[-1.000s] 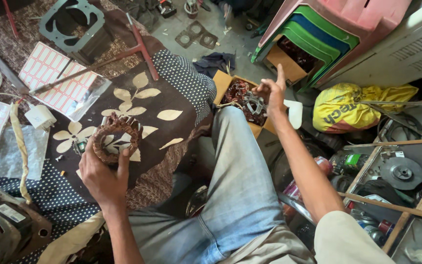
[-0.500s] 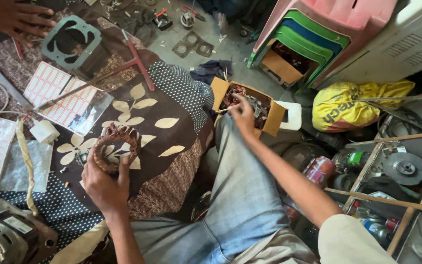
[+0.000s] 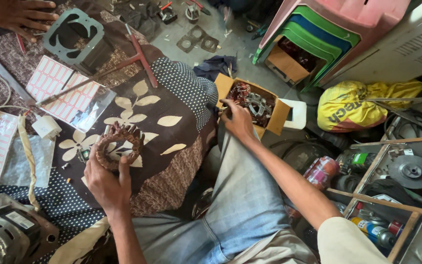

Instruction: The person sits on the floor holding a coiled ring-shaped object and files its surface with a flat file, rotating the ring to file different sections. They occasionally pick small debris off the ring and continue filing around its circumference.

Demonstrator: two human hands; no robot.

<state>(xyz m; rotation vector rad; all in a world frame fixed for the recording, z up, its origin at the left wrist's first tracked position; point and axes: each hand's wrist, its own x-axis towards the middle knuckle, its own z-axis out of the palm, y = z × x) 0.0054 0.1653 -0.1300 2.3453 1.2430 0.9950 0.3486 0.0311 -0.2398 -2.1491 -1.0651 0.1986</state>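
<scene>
The right hand (image 3: pixel 238 122) is drawn back from the cardboard box (image 3: pixel 273 120), curled shut on a small dark part.
The copper coil ring (image 3: pixel 119 145) is pinched upright by the left hand (image 3: pixel 106 183) over the cloth's near edge, kept up for viewing.

Colours around you
Your coil ring (image 3: pixel 119 145) is coppery brown; the cloth (image 3: pixel 172 105) is brown with cream leaves.
</scene>
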